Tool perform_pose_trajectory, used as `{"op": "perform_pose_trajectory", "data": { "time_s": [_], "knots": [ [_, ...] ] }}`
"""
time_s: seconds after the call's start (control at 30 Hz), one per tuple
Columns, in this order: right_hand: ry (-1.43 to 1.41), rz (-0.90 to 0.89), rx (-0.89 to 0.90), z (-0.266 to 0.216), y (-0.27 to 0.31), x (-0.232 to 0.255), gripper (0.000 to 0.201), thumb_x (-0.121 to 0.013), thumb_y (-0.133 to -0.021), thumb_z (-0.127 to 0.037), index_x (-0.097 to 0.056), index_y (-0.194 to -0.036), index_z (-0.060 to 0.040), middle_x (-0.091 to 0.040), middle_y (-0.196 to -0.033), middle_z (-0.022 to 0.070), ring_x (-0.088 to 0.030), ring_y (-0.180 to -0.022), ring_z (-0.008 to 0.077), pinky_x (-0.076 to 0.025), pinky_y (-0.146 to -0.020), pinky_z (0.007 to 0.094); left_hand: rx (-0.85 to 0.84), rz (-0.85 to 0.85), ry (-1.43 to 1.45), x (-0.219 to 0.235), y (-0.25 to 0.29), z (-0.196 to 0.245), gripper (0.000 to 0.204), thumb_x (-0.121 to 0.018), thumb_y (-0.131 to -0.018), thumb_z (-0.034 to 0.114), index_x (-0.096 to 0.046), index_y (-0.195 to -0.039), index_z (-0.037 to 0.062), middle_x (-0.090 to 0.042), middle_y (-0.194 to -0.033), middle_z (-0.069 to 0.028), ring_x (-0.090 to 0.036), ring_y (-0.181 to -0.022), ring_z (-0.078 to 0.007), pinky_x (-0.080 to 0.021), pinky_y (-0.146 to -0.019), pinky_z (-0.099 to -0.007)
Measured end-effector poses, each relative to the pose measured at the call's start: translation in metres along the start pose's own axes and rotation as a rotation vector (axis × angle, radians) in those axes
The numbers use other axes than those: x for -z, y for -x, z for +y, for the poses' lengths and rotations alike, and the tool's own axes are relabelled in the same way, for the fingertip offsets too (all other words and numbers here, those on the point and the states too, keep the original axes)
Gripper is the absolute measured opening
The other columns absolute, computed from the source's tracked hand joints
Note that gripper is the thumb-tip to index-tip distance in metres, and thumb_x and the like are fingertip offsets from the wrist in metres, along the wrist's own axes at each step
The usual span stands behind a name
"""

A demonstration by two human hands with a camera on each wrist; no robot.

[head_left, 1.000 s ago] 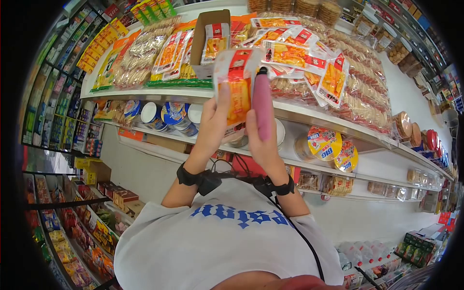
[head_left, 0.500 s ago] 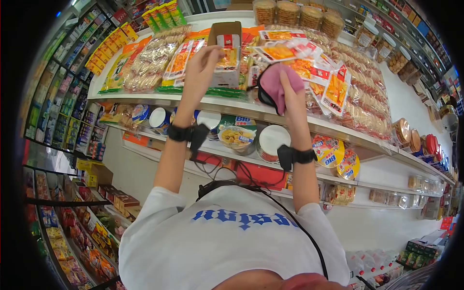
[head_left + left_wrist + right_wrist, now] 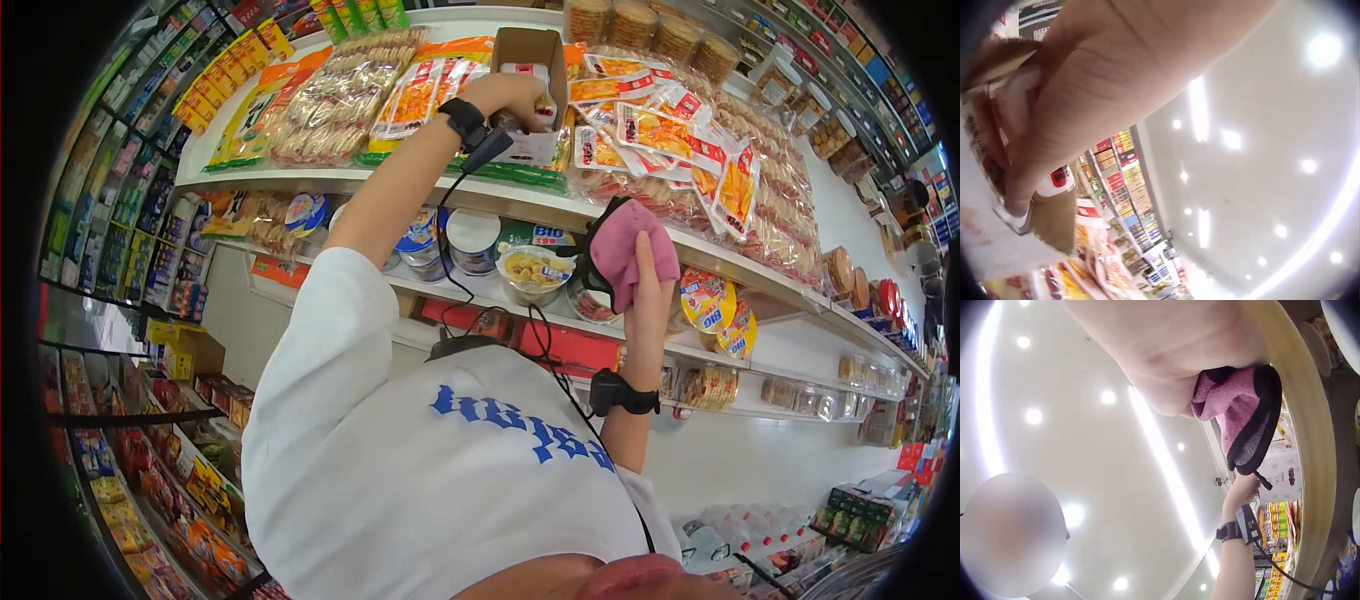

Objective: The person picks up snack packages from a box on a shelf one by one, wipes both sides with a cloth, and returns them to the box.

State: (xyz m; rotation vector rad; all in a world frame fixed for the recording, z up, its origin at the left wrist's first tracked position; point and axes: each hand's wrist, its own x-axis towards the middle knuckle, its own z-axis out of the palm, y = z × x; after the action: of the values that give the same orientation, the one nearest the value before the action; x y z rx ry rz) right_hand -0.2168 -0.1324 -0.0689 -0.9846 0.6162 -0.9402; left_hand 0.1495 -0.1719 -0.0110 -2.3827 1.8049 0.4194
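My left hand (image 3: 508, 93) reaches down into an upright cardboard box (image 3: 532, 45) on the top shelf, its fingers bent over the snack packets inside. In the left wrist view, the thumb reaches past the box's edge, close to a white-and-red packet (image 3: 1061, 177); the other fingertips are mostly hidden, so I cannot tell whether they pinch a packet. My right hand (image 3: 650, 275) grips a folded pink cloth (image 3: 618, 255) with black edging, held in front of the lower shelf. To the right of the box lies a loose pile of orange-and-white snack packets (image 3: 655, 130).
Clear-wrapped stacks of round crackers (image 3: 345, 90) flank the box and pile. Lidded jars (image 3: 635, 30) stand at the back. Below the shelf edge (image 3: 390, 185) sit instant noodle bowls (image 3: 535, 268). A dark cable (image 3: 465, 270) hangs from the left wrist camera.
My left hand let go of the packet it held and moved into the box. The right hand, with the pink cloth, moved down and right from the shelf. The pile has gained a packet.
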Motion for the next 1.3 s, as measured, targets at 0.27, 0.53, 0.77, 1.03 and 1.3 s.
{"op": "perform_pose_trajectory", "data": {
  "time_s": [0.27, 0.53, 0.77, 1.03, 1.3],
  "knots": [
    [-0.031, 0.109, -0.005, 0.011, 0.002, -0.031, 0.029, -0.064, -0.099, -0.03, -0.065, -0.115, -0.0057, -0.057, -0.076, -0.0076, -0.046, -0.06, -0.0005, -0.032, -0.05, 0.0171, -0.299, 0.636, 0.42, 0.01, 0.063, 0.005, 0.039, -0.058, -0.1, 0.032, -0.061, -0.123, 0.0, -0.07, -0.086, -0.016, -0.065, -0.076, -0.0279, -0.05, -0.069, -0.0378],
    [-0.112, -0.168, 0.058, 0.008, 0.006, -0.091, 0.05, -0.06, -0.101, -0.026, -0.046, -0.143, -0.0018, -0.063, -0.113, 0.0013, -0.058, -0.087, 0.0044, -0.045, -0.069, 0.0189, -0.722, 0.644, 0.608, -0.043, 0.187, 0.067, 0.075, -0.078, -0.084, 0.026, -0.042, -0.146, 0.0014, -0.045, -0.147, -0.0213, -0.044, -0.136, -0.0337, -0.037, -0.11, -0.0404],
    [0.107, -0.315, 0.066, 0.016, 0.013, -0.131, 0.048, -0.063, -0.098, -0.009, -0.047, -0.142, 0.0018, -0.066, -0.121, 0.0052, -0.062, -0.102, 0.0073, -0.051, -0.085, 0.0231, -0.285, 0.821, 1.437, -0.075, 0.229, 0.04, 0.079, -0.08, -0.084, 0.023, -0.038, -0.147, -0.0024, -0.042, -0.15, -0.0161, -0.044, -0.137, -0.0236, -0.037, -0.112, -0.0389],
    [0.235, -0.353, -0.001, 0.045, 0.039, -0.176, 0.036, -0.056, -0.103, -0.016, -0.055, -0.133, 0.0025, -0.067, -0.118, 0.0034, -0.062, -0.1, 0.0064, -0.05, -0.085, 0.0228, -0.21, 0.985, 2.316, -0.066, 0.262, 0.015, 0.035, -0.061, -0.098, 0.011, -0.054, -0.13, -0.0014, -0.067, -0.119, -0.0133, -0.069, -0.101, -0.0226, -0.056, -0.086, -0.0347],
    [0.811, -0.707, 0.973, 0.063, 0.05, -0.231, 0.058, -0.041, -0.102, -0.041, -0.047, -0.147, -0.0043, -0.032, -0.156, 0.027, -0.027, -0.145, 0.0464, -0.021, -0.117, 0.0568, -0.249, 0.758, 2.366, -0.069, 0.279, 0.027, 0.078, -0.028, -0.102, 0.066, -0.043, -0.145, 0.0021, -0.055, -0.141, -0.0154, -0.058, -0.125, -0.0272, -0.043, -0.109, -0.04]
  ]
}}
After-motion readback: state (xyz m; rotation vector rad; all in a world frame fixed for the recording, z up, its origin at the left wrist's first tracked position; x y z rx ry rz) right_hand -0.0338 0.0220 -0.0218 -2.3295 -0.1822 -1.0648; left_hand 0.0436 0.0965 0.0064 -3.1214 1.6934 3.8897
